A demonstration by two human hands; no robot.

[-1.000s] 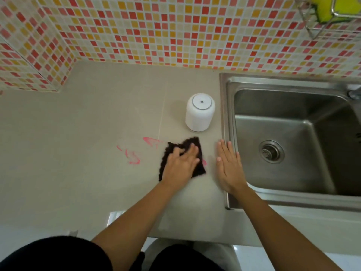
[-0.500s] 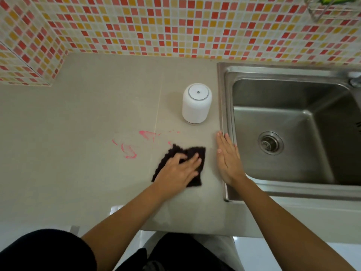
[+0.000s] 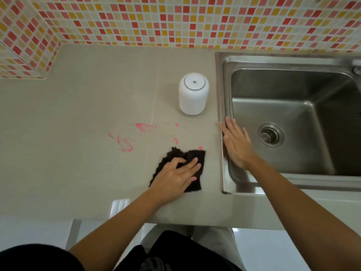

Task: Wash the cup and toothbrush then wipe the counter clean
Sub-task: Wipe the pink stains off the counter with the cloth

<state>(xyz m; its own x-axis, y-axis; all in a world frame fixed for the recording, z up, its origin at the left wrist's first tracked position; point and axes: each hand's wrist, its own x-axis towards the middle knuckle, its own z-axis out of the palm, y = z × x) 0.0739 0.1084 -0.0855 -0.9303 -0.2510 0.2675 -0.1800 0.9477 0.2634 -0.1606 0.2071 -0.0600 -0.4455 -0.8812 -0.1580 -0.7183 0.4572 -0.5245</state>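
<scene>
Markings: no writing can be made out; on the cup's (image 3: 193,98) top face only a round disc with a small central dot is seen.
Left hand (image 3: 175,176): laid palm-down on the cloth (image 3: 196,156), fingers spread and nearly straight, pressing it onto the desk (image 3: 78,114); nothing is gripped. The forearm is extended from the lower left edge of the view.
Right hand (image 3: 237,143): released and flat, fingers straight and close together, pointing away from the body. It is rested on the left rim of the sink (image 3: 221,90), with the palm partly over the basin.
Cup: white and cylindrical, stood upright on the desk just left of the sink rim, beyond both hands and touched by neither.
Cloth: dark and crumpled, spread near the front edge of the desk, close beside the sink rim; its near left part is covered by the left hand.
Pink smears (image 3: 143,127): scattered over the desk between cup and cloth and further to the left. One small spot (image 3: 200,148) is seen at the cloth's far edge.
Sink: stainless steel, set into the desk on the right, with a round drain (image 3: 270,135) in its floor.
Tiled wall (image 3: 175,20): small red, pink, yellow and cream squares, running behind the desk and round its left corner.
</scene>
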